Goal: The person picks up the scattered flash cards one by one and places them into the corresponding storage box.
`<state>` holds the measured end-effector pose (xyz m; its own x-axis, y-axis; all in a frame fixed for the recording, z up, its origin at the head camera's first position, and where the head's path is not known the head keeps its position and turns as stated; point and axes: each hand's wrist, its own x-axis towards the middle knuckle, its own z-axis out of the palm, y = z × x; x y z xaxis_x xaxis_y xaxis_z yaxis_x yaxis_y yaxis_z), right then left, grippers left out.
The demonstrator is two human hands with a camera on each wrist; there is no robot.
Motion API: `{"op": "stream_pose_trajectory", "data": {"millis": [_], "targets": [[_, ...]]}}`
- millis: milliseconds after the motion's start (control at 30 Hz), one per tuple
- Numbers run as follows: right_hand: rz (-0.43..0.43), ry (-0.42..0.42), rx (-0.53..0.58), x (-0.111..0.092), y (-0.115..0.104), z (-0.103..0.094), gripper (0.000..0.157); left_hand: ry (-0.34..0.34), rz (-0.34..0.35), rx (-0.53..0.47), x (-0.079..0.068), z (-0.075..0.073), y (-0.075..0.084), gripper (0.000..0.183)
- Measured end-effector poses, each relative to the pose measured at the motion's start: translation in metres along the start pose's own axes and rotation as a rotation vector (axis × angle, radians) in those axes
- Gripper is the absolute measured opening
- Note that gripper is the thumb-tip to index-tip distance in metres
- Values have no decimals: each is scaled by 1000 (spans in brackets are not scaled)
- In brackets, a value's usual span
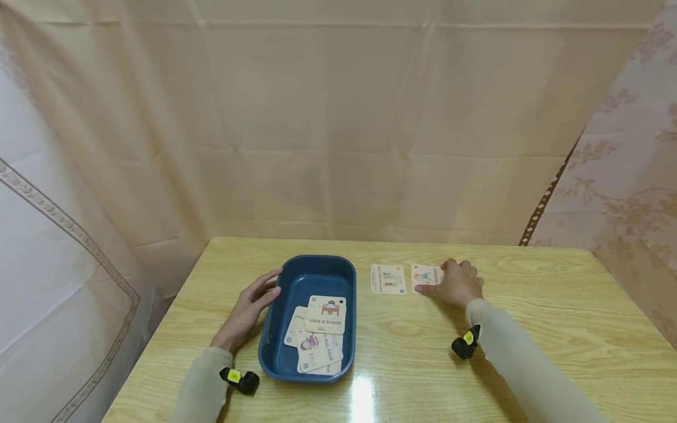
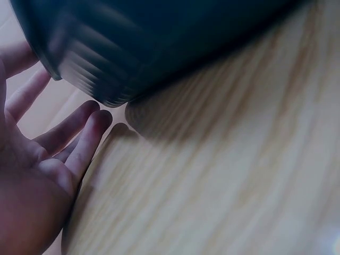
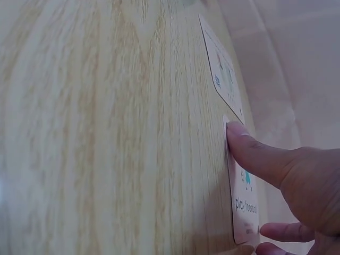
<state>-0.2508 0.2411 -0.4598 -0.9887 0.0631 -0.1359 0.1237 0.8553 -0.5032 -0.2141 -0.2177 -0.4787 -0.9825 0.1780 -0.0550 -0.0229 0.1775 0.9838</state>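
My right hand (image 1: 459, 283) holds a "play football" card (image 1: 427, 276) by its edges at the back of the table. In the right wrist view the thumb lies on one corner of that card (image 3: 245, 207), and the other fingertips are at its far end. To its left lies a second picture card (image 1: 388, 279), printed side up. My left hand (image 1: 247, 308) rests against the left rim of a blue tray (image 1: 351, 317), its fingers extended. Several cards overlap inside the tray, a "take a break" card (image 1: 326, 314) on top and a "play the..." card (image 1: 319, 351) partly under it.
The wooden table (image 1: 407, 364) ends at a beige curtain (image 1: 328, 129) hanging along its back edge. Pale patterned cloth (image 1: 629, 194) hangs at the right and white cloth (image 1: 58, 252) at the left. Each wrist wears a small black camera.
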Motion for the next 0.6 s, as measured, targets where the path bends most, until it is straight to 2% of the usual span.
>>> {"op": "stream_pose_trajectory", "data": {"millis": [233, 600], "targets": [[4, -3, -11, 0, 0, 0, 97, 5, -1, 2, 0, 0, 0, 52], [21, -12, 32, 4, 2, 0, 97, -5, 14, 1, 0, -1, 0, 53]]}}
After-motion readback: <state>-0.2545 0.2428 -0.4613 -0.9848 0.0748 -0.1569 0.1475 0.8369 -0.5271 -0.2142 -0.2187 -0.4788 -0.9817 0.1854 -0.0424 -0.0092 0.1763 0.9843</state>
